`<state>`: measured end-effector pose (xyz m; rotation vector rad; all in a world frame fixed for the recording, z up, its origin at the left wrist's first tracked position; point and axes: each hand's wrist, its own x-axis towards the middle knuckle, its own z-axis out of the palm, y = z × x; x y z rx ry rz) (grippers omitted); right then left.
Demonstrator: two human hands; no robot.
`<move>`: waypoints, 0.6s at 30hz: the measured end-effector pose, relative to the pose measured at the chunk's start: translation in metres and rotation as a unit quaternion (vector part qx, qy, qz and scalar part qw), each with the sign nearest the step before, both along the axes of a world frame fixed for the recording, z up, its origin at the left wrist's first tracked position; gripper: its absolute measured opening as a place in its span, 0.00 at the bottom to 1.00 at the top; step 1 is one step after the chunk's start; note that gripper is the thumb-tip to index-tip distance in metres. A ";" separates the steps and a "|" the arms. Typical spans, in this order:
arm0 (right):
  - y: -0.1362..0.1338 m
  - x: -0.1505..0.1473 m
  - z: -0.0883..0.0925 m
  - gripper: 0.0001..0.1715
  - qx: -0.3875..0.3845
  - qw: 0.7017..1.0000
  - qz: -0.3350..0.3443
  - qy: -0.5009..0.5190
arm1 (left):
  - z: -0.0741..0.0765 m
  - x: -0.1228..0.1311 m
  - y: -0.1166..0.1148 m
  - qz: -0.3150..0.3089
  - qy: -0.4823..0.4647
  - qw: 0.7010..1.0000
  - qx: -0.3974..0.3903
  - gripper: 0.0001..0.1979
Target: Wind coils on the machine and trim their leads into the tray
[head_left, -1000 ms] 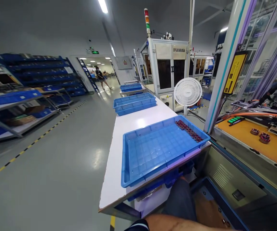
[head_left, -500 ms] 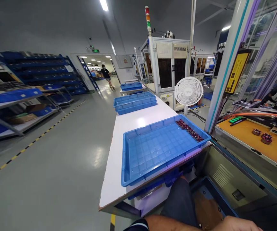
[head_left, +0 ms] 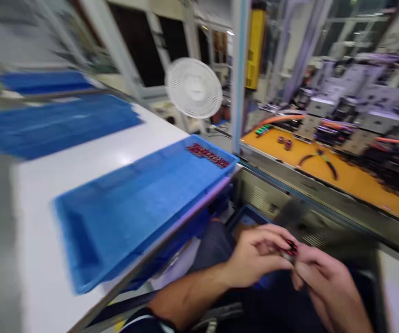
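Currently I see left hand (head_left: 250, 259) and right hand (head_left: 326, 273) both pinching the part (head_left: 291, 248), right of the tray (head_left: 126, 199), left nearer it; part's axis unclear.

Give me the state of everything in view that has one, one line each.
Left hand: fingers closed on a small part.
Right hand: fingers curled, close to that part; firmness of grip unclear.
Small part: held up off any surface.
Near blue tray: open-topped, red parts grouped at one end.
Pliers: handles spread, lying flat.
Fan: upright; spinning or stopped, cannot tell.
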<state>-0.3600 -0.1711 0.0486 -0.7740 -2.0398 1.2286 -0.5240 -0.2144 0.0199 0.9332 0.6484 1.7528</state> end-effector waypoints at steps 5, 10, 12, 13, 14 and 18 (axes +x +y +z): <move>0.004 -0.011 -0.009 0.19 -0.311 0.938 -0.005 0.155 | -0.006 -0.006 0.007 -0.006 0.016 1.000 -0.006 0.13; 0.002 -0.010 -0.016 0.18 -0.316 0.929 0.035 0.187 | -0.007 -0.003 0.004 -0.020 0.027 0.999 0.001 0.14; 0.001 -0.011 -0.019 0.15 -0.270 0.941 0.049 0.199 | -0.006 -0.001 0.006 -0.032 0.024 0.999 -0.014 0.12; 0.001 -0.013 -0.019 0.14 -0.222 0.952 0.039 0.208 | -0.006 0.000 0.007 -0.040 0.014 0.999 -0.029 0.09; 0.002 -0.014 -0.019 0.13 -0.155 0.964 0.018 0.213 | -0.007 0.000 0.010 -0.048 -0.002 0.997 -0.052 0.07; 0.012 -0.012 -0.018 0.12 0.243 0.948 -0.125 0.161 | -0.014 -0.001 0.018 0.006 -0.045 0.981 -0.190 0.13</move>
